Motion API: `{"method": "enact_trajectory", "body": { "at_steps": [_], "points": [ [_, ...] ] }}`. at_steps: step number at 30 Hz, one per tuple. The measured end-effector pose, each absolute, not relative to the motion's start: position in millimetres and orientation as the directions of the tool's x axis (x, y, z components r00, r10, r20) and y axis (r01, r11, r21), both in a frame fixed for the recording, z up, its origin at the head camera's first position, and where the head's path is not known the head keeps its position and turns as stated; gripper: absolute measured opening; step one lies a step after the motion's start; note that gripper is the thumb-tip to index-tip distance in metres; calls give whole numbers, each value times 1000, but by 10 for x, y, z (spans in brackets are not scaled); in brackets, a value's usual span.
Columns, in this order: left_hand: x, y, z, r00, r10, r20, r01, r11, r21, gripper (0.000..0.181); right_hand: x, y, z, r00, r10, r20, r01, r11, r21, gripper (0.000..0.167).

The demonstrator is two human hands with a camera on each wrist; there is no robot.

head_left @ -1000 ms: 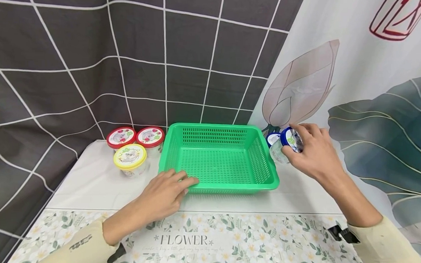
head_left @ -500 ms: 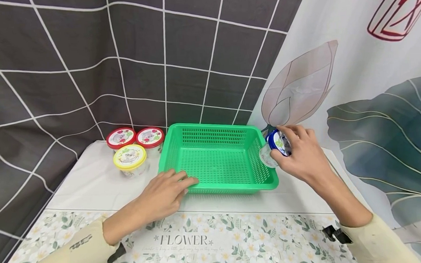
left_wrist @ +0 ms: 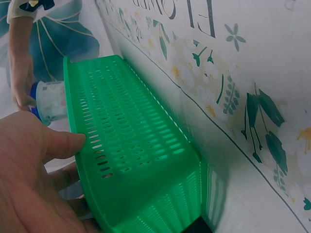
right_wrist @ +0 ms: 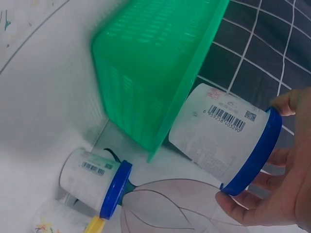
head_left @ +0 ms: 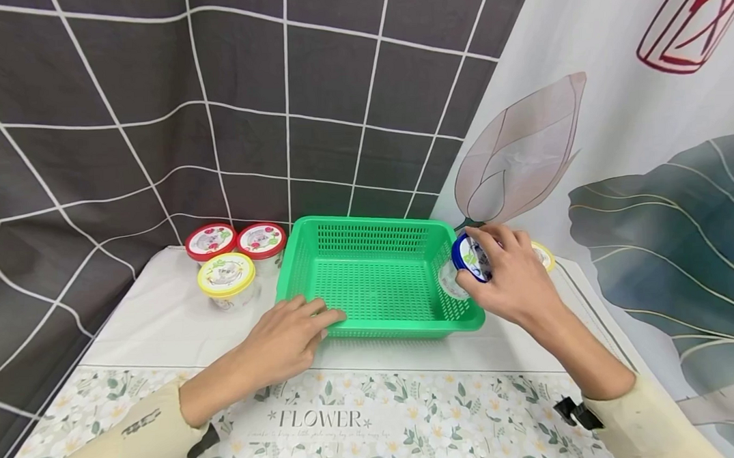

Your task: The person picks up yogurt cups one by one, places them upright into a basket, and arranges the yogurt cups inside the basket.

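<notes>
One blue-lidded tub [head_left: 466, 255], head: pinched in my right grip [head_left: 515, 277], above the right end of the green basket [head_left: 370, 290].
Basket rim [left_wrist: 70, 92], left wrist: clasped in my left grip [left_wrist: 34, 167].
Second blue-lidded tub [right_wrist: 87, 179], right wrist: beside a yellow-lidded tub [right_wrist: 60, 218].

Tblcloth [head_left: 424, 414] reads "FLOWER"; blue-lid tub [right_wrist: 214, 145]: barcode [right_wrist: 227, 118], no. blurry.
</notes>
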State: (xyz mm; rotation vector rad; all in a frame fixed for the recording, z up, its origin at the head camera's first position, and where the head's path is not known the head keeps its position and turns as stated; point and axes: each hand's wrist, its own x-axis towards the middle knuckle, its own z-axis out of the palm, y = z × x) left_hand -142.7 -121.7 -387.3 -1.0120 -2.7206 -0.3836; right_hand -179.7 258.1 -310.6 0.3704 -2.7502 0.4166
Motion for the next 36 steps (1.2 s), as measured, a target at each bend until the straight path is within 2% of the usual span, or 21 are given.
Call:
{"method": "enact_trajectory", "body": {
  "at_steps": [15,36],
  "points": [
    [-1442,-1220,-3873,-727,618,299,678,716,166,39,-1781,2495,-3186,-890,-268,369,-361,908,-214,75],
    [-1433,-1222,-3859,-730,617,294,675,718,169,39,-1800,2402,-3453,-877,-366,311,-430,886,-171,74]
  ]
}}
